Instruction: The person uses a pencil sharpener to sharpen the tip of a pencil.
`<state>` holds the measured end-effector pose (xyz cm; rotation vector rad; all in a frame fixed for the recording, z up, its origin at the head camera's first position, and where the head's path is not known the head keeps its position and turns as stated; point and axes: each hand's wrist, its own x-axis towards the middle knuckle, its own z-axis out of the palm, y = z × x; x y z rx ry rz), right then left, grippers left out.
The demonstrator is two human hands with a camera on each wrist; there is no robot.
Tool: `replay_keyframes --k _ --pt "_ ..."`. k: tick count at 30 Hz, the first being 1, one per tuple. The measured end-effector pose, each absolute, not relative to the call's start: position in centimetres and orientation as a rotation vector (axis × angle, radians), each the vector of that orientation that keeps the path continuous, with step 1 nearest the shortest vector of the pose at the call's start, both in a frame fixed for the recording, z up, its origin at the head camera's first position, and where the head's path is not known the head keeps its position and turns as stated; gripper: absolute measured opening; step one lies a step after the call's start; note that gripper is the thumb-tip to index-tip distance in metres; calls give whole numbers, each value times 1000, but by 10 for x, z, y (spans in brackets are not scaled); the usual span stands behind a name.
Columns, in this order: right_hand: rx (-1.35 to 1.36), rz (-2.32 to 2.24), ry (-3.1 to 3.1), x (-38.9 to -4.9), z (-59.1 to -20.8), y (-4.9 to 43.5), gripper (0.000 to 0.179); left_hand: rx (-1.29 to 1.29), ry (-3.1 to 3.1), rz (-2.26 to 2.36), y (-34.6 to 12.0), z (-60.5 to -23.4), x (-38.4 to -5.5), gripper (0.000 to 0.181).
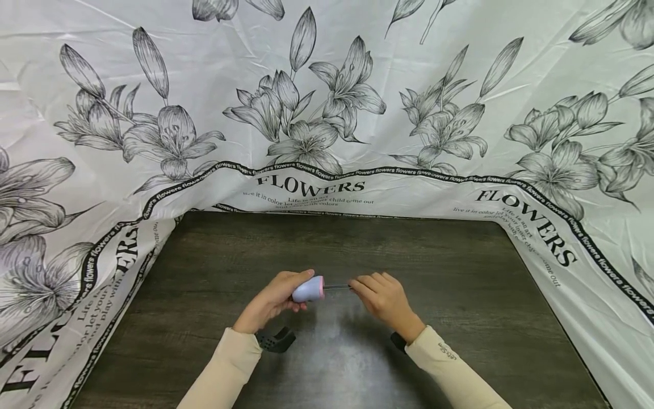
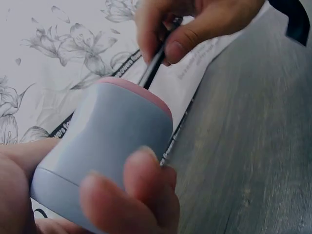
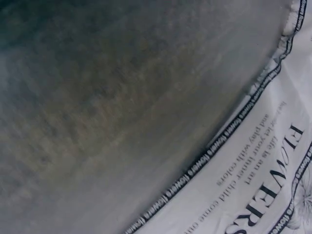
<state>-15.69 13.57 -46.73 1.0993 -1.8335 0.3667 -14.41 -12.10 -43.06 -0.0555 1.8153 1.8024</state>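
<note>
A light blue cup-shaped holder point(image 1: 307, 289) with a pink rim lies tilted sideways in my left hand point(image 1: 278, 292). The thumb goes over its top, and in the left wrist view curled fingertips point(image 2: 141, 175) press its side. Slim dark and silvery sticks point(image 1: 336, 286) stand out of the rim end. My right hand point(image 1: 383, 295) pinches their outer end between thumb and fingers, with the tips hidden behind the fingers. What kind of sticks they are, I cannot tell. The right wrist view has neither the hand nor the holder in it.
Both hands are over a dark wood-grain table point(image 1: 235, 244). A white cloth point(image 1: 409, 193) with flower drawings and lettering hangs behind it and along both sides. Black wrist straps point(image 1: 276, 339) sit by the cream sleeves point(image 1: 225, 363).
</note>
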Motion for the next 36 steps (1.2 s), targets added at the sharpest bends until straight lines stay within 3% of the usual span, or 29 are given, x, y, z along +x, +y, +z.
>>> replay_keyframes --k 7,13,18,22,25,30,36 --pt "1072 623 -1951 -151 -472 136 15 11 1959 1840 -110 -434 -146 41" --pt "967 1245 -2524 -142 -460 137 12 221 2044 1951 -110 -440 -144 32" --pt "648 2082 -2958 -157 -443 144 25 521 2120 2002 -110 -450 -135 30" --pt "400 2382 -3094 -167 -436 151 29 735 2232 1984 -106 -458 -131 29" --pt "517 2255 -3095 -168 -432 152 25 682 2302 1952 -104 -459 -130 31" --pt "847 1559 -2955 -158 -425 145 17 382 2318 1903 -102 -452 -133 29" --pt "958 991 -2640 -150 -438 142 24 173 1995 1989 -108 -447 -141 37"
